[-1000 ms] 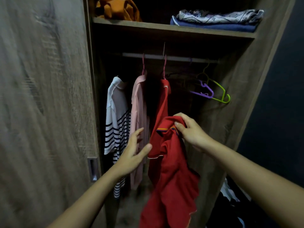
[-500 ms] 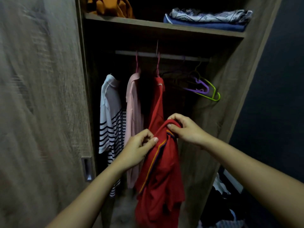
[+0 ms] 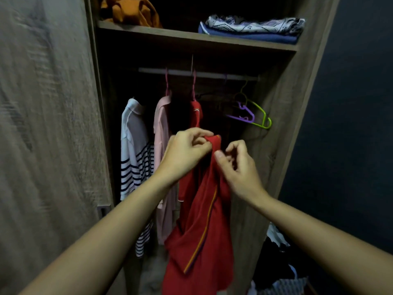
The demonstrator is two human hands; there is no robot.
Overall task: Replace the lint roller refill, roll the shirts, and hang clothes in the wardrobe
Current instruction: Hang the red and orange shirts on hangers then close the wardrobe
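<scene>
Head view, inside the wardrobe [image 3: 297, 103]: both hands close together just below the rail [image 3: 212, 73], left hand [image 3: 187, 154] pinching the top edge of the red shirt [image 3: 202, 231], right hand [image 3: 240, 167] nipping the same fold just beside it. Changed from 1 second ago: left hand then loose and off the cloth, shirt bunched; now gripped by 2 hands, raised, hanging long. Probably straightening before hanging. Cannot tell whether joined to the red cloth on the hanger above. Already hung towards the rail's left end: striped shirt [image 3: 136, 158], pink shirt [image 3: 163, 145].
</scene>
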